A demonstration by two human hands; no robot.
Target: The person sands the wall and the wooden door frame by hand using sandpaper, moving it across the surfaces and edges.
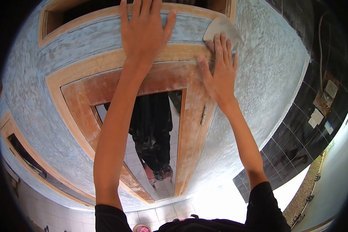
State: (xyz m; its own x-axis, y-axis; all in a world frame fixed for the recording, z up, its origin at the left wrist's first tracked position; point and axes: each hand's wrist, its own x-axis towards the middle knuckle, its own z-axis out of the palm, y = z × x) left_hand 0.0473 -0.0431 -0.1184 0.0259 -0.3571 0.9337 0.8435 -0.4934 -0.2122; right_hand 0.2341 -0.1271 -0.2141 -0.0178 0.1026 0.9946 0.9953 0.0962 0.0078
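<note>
My left hand point(145, 34) lies flat, fingers spread, against the blue-grey painted strip point(92, 35) and upper wooden trim; it holds nothing. Below and to the right, my right hand point(222, 75) presses its fingers onto a sheet of sandpaper point(220, 28), keeping it against the wall beside the door frame's corner. The sheet's pale back, with faint printing, faces me and its edge curls. Beneath both hands is a wooden door frame point(100, 63) around a brown door point(158, 75) with a glass panel point(150, 131). The sheet's wall side is hidden.
A metal hinge point(204, 114) sits on the door's right side. Rough blue-grey wall point(266, 65) extends right to black tiles point(284, 149) with a socket box point(330, 89) and hanging cable point(321, 50). Another wooden frame point(38, 162) is at lower left. Light floor tiles point(166, 212) lie below.
</note>
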